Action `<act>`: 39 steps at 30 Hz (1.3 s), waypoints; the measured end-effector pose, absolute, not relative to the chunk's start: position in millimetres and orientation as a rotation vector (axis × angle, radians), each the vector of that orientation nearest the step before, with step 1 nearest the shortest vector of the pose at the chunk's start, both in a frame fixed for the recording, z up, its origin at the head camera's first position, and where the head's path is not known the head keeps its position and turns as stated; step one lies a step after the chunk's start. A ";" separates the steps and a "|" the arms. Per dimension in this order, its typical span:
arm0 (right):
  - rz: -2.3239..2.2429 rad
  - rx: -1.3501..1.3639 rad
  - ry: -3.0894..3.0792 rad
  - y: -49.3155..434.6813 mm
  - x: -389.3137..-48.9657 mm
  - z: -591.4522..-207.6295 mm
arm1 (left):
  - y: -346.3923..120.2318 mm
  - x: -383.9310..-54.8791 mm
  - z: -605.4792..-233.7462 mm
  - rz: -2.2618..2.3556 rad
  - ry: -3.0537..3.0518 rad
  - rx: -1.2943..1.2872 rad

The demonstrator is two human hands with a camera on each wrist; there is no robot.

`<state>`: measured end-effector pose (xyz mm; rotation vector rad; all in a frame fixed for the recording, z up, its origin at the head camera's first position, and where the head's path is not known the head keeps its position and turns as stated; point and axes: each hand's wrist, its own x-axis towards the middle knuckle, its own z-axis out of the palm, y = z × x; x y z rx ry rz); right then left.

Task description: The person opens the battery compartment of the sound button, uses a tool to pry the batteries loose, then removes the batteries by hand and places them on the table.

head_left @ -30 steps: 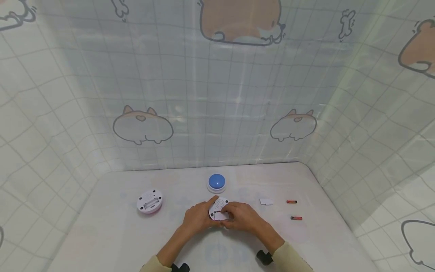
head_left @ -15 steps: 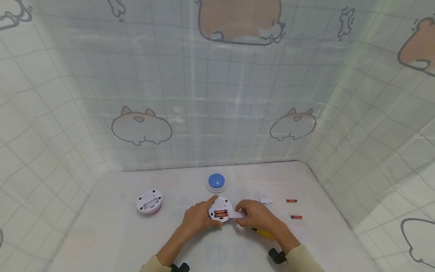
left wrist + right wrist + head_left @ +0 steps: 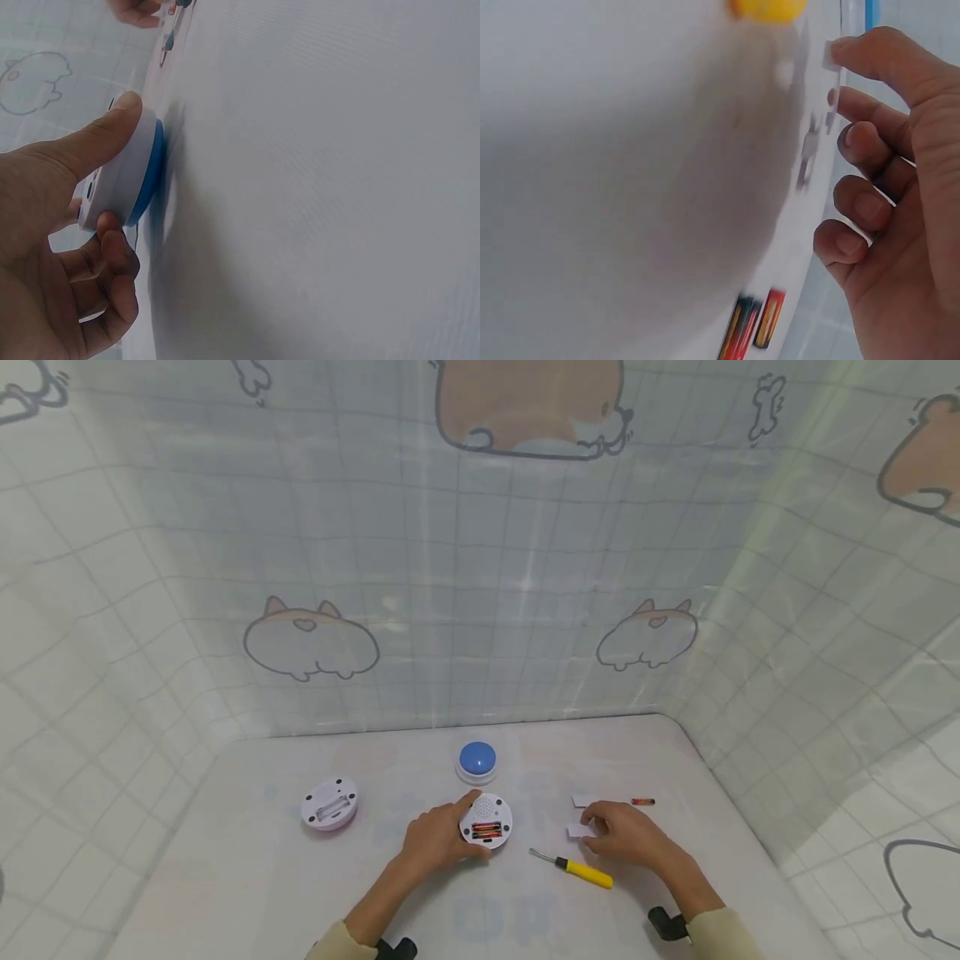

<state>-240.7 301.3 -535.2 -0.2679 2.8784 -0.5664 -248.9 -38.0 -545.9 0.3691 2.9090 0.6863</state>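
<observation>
My left hand (image 3: pixel 442 837) grips a round push-button (image 3: pixel 498 810) turned underside up, thumb and fingers around its rim. Its battery compartment is uncovered, with red-and-black batteries (image 3: pixel 487 831) inside. A blue dome (image 3: pixel 152 176) shows beneath its white body in the left wrist view. Off to the right, my right hand (image 3: pixel 628 837) pinches a small white battery cover (image 3: pixel 576 832) between thumb and fingers, close over the table. A second white cover (image 3: pixel 581 801) lies just behind that hand. Between the hands lies a screwdriver (image 3: pixel 588 872) with a yellow handle.
Behind the held button stands another push-button (image 3: pixel 477 760), blue dome up. At the left, an overturned button (image 3: pixel 330 804) with a pinkish lower edge has an open battery slot. Loose batteries (image 3: pixel 769 319) lie near my right hand. Patterned sheeting (image 3: pixel 480 677) walls the table's back and sides.
My right hand has drawn the battery cover off the held button and carried it right, exposing the batteries. The screwdriver has come into view. My left hand has stayed in place.
</observation>
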 end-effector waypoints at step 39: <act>-0.605 -0.117 2.876 316.8 -235.8 -549.1 | -37.2 -245.4 -548.8 0.678 2.927 0.352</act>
